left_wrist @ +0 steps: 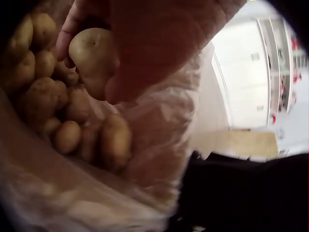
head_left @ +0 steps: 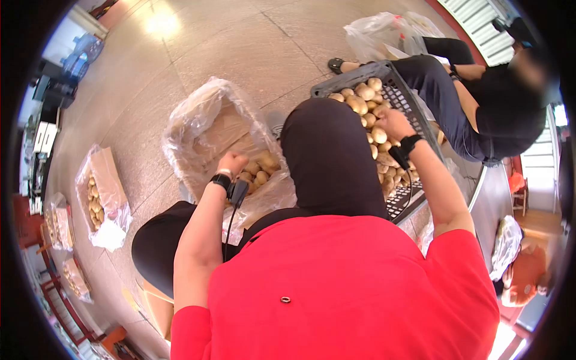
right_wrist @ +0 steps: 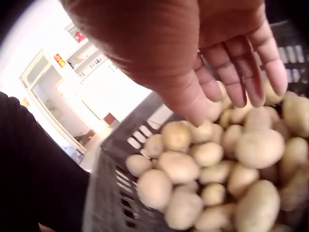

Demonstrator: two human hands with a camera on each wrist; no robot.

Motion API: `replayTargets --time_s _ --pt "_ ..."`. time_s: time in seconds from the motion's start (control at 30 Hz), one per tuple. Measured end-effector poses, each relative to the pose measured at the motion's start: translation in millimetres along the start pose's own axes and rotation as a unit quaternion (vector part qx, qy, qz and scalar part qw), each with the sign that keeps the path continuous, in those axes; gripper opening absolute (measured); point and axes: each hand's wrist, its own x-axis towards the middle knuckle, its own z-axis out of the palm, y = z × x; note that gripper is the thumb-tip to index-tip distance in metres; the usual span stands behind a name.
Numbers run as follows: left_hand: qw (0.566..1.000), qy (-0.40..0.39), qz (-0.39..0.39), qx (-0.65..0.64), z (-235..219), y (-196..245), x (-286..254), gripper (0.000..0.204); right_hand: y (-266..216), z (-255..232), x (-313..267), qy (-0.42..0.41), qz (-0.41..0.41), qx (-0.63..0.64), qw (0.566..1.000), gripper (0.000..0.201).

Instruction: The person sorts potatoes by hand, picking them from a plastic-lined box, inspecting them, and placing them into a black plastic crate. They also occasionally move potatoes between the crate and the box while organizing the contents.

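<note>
My left hand (head_left: 232, 163) is over a plastic-lined box (head_left: 210, 129), above the potatoes (head_left: 261, 171) heaped at its near right corner. In the left wrist view it pinches a pale potato (left_wrist: 94, 55) between thumb and fingers, with other potatoes (left_wrist: 41, 99) lying loose below. My right hand (head_left: 395, 124) is over a black slatted crate (head_left: 414, 111) filled with potatoes. Seen from the right wrist, its fingers (right_wrist: 253, 79) hang slightly bent and spread, fingertips right at the top potatoes (right_wrist: 260, 149), with nothing between thumb and fingers.
My knee (head_left: 330, 156) rises between box and crate. Another seated person (head_left: 510, 114) is just beyond the crate at the right, near a clear plastic bag (head_left: 384, 33). More lined boxes of potatoes (head_left: 96, 201) stand on the floor at the left.
</note>
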Motion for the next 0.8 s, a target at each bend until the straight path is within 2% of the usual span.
replayTargets --time_s 0.03,0.07,0.1,0.13,0.17,0.23,0.3,0.4,0.47,0.5,0.57,0.6,0.63,0.67,0.8 --pt "0.998 -0.025 0.005 0.065 11 -16 9 0.047 28 16 -13 -0.007 0.048 -0.032 0.998 0.032" --pt "0.990 -0.017 0.018 0.136 20 -25 9 0.044 35 18 -33 -0.006 0.082 -0.056 0.995 0.031" --pt "0.979 -0.033 0.024 0.197 21 -17 -5 0.040 42 20 -55 -0.005 0.116 -0.079 0.990 0.030" --pt "0.973 -0.043 0.030 0.226 26 -15 -13 0.038 55 29 -71 0.045 0.128 -0.089 0.987 0.030" --pt "0.965 -0.052 0.035 0.254 30 -13 -22 0.036 69 37 -84 0.022 0.173 -0.091 0.980 0.032" --pt "0.955 -0.113 0.039 0.273 28 -6 -34 0.035 76 41 -107 0.007 0.209 -0.093 0.974 0.034" --pt "0.949 -0.148 0.045 0.276 36 -21 -27 0.035 89 51 -120 -0.007 0.252 -0.088 0.964 0.039" --pt "0.952 -0.165 0.029 0.257 31 -9 -37 0.036 96 65 -128 -0.058 0.263 -0.064 0.961 0.042" --pt "0.959 -0.190 -0.010 0.210 23 1 -43 0.034 100 76 -134 -0.024 0.263 -0.013 0.965 0.047" --pt "0.959 -0.189 -0.008 0.211 27 -14 -35 0.034 94 77 -134 0.007 0.257 0.037 0.966 0.052" --pt "0.962 -0.109 0.033 0.249 39 -54 -6 0.036 86 81 -128 0.001 0.259 0.058 0.964 0.059" --pt "0.961 -0.108 0.035 0.251 35 -49 -7 0.036 81 84 -125 0.030 0.218 0.054 0.974 0.054" --pt "0.965 -0.066 0.026 0.252 30 -42 -11 0.036 75 86 -122 0.058 0.177 0.050 0.981 0.049" --pt "0.968 -0.024 0.016 0.251 27 -35 -14 0.036 71 87 -119 0.060 0.178 0.051 0.981 0.049" --pt "0.971 -0.009 0.018 0.237 21 -45 -7 0.032 55 90 -103 -0.018 0.281 0.014 0.960 0.062"
